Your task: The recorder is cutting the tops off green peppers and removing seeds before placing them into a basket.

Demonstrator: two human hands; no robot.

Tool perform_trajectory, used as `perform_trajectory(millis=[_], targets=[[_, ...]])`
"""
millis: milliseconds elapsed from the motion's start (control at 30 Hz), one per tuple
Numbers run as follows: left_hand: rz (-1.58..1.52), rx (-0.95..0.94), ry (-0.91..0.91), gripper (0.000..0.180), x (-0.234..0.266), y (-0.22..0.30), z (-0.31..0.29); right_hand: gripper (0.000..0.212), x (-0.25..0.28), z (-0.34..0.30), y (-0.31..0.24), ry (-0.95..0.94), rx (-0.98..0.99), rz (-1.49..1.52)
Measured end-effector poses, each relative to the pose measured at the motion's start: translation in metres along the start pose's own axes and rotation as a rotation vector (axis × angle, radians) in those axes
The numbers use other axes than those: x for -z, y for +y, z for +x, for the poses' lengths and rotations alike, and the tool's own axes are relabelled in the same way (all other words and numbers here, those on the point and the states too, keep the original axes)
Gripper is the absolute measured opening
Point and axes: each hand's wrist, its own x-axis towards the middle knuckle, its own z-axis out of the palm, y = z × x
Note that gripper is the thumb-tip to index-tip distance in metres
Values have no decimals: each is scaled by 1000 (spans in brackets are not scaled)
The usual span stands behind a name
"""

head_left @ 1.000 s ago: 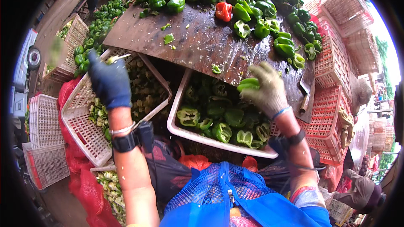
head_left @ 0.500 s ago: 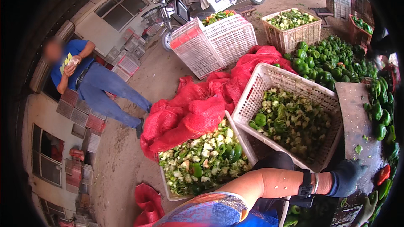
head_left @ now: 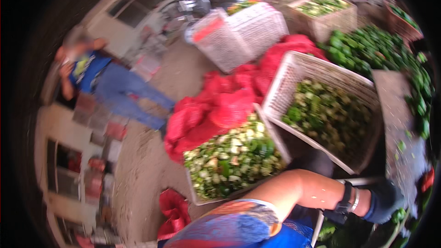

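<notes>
Head view; gloved left hand (head_left: 387,202), rounded pepper (head_left: 398,215)

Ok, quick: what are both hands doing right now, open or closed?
Left hand: gloved, right by a green pepper; blur hides whether it grips it.
Right hand: cannot be told; not clearly made out in this view.

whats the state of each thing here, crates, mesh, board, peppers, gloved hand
left hand: gloved, at a green pepper, grip unclear
large crate: open, tilted, partly filled with trimmings
lower crate: open, well filled with pale and green pieces
red mesh: crumpled, partly over the lower crate
tan crate: open, filled
board: uncovered in part, green bits on it
pepper pile: loose, heaped
</notes>
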Motion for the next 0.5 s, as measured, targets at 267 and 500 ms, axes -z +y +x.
perform_trajectory(millis=[267,500], targets=[[-356,-151,-131,30,20,1,-9,58,-16,-31,0,155,-416,968],[-188,-89,-449,41,24,16,2,64,15,-42,-44,-75,-540,1106]])
